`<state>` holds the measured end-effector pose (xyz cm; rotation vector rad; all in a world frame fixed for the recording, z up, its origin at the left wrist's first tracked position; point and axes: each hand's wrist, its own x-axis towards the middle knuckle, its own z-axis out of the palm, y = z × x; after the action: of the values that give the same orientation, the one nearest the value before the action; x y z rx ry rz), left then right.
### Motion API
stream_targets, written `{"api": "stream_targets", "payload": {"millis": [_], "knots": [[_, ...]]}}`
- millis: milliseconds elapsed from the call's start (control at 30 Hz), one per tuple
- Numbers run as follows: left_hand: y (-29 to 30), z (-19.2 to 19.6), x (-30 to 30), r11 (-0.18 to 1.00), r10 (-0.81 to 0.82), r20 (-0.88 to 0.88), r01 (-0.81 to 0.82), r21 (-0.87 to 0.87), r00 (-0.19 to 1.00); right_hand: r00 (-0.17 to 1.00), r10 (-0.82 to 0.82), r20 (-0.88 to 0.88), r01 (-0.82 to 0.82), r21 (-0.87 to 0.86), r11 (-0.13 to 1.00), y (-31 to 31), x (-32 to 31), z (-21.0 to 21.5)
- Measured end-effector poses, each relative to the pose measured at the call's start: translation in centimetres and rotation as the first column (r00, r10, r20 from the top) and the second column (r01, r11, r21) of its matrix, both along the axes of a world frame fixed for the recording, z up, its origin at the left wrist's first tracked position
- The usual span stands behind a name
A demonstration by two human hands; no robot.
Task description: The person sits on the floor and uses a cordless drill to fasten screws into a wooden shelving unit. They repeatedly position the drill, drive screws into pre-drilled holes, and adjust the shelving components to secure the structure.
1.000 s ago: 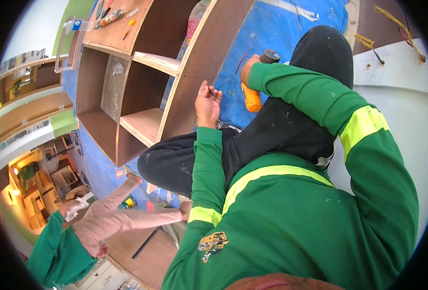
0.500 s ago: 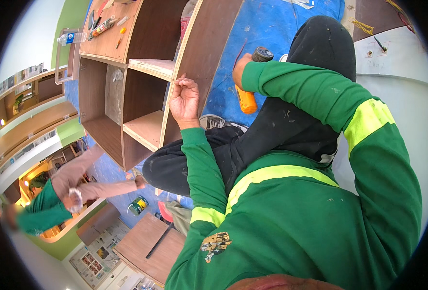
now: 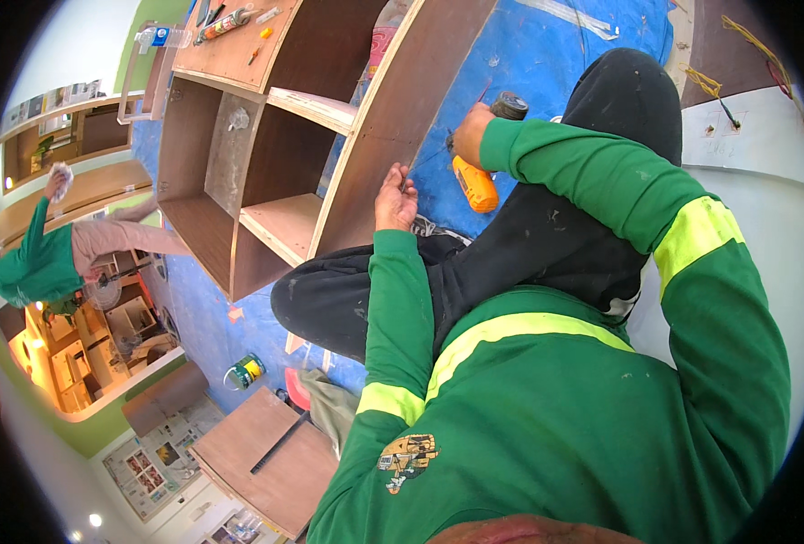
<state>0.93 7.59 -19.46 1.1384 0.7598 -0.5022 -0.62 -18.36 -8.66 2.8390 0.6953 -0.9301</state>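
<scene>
Change: left hand (image 3: 395, 198) has shifted along the cabinet's side panel since half a second ago; the drill (image 3: 474, 178) has come closer to that panel; the other person (image 3: 53, 258) at far left now has an arm raised.
Left hand: lies against the edge of the side panel (image 3: 393, 109), fingers (image 3: 391, 174) close together and pointing up along it; it holds nothing.
Right hand: (image 3: 471, 134) fingers wrapped round the drill's grip.
Drill: orange body with a black end cap, just right of the panel, above the blue floor sheet (image 3: 547, 63); its tip points toward the panel, and contact cannot be told.
Cabinet: (image 3: 238, 163) brown wood, lying on its side, open compartments facing the camera, shelves inside.
Cabinet top: small tools (image 3: 225, 23) lie there.
Legs: dark trousers (image 3: 529, 245), knee raised beside the drill.
Floor, lower left: a green can (image 3: 246, 370) and a loose board (image 3: 266, 453).
</scene>
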Motion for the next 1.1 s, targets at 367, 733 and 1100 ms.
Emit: {"api": "stream_targets", "payload": {"millis": [367, 733, 1100], "knots": [[0.1, -1.3, 0.8, 0.995, 0.084, 0.147, -0.075, -0.070, 0.986, 0.989, 0.142, 0.044, -0.145, 0.072, 0.987, 1.6, -0.7, 1.6], [-0.4, -1.2, 1.8, 0.999, -0.002, 0.196, 0.011, -0.042, 0.981, 0.964, 0.189, 0.189, -0.218, 0.150, 0.964, 0.9, -1.5, 2.0], [0.2, -2.8, 2.0, 0.985, -0.151, 0.193, 0.164, -0.055, 0.970, 0.945, 0.240, 0.223, -0.285, 0.193, 0.939, 1.6, -1.9, 1.9]]}}
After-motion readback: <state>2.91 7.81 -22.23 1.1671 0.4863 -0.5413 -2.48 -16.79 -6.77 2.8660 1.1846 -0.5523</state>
